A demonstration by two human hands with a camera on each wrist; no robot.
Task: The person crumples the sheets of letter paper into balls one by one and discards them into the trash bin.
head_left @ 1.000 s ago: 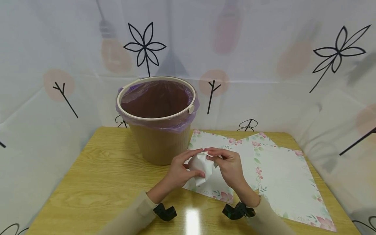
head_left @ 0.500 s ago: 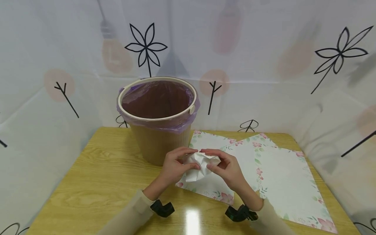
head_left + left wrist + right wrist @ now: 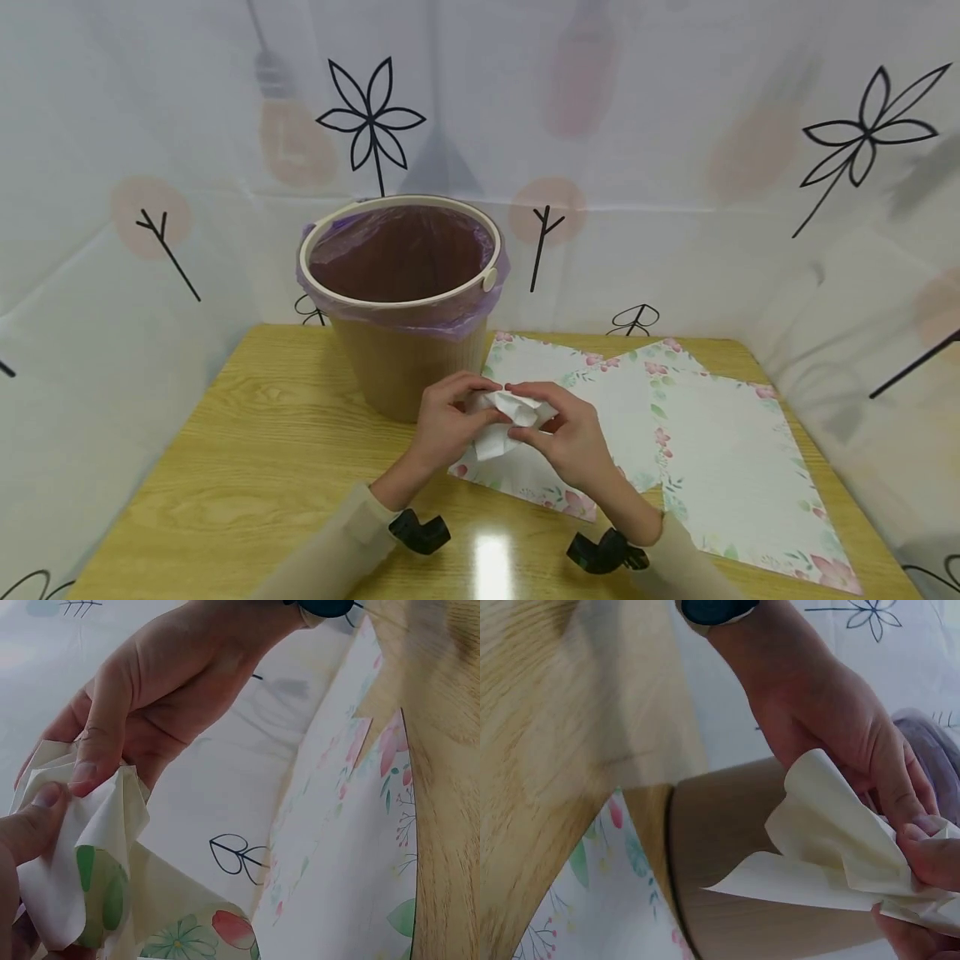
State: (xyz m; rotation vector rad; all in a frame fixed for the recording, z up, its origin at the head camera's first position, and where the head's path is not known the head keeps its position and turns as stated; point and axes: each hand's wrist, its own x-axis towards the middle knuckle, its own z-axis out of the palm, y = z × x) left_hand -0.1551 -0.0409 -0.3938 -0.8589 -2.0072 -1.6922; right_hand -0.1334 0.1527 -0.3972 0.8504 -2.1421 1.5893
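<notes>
A crumpled sheet of paper (image 3: 517,408), white with folded edges, is held between both hands above the flat sheets. My left hand (image 3: 444,421) grips its left side, thumb in front and fingers behind. On the other side my right hand (image 3: 572,429) pinches it the same way, the two thumbs close together. In the left wrist view the paper (image 3: 105,870) shows green printed leaves on one fold. The right wrist view has the paper's loose flaps (image 3: 817,877) sticking out past the left hand (image 3: 840,720).
Several floral-bordered paper sheets (image 3: 742,467) lie overlapping on the right of the wooden table (image 3: 285,467). A tan trash bin (image 3: 408,367) lined with a purple bag (image 3: 457,321) stands behind the hands, at back left. A patterned cloth (image 3: 675,275) hangs behind the table.
Both hands have shifted slightly left and turned the paper between them. It is now bunched more tightly, with the right thumb moved in beside the left.
</notes>
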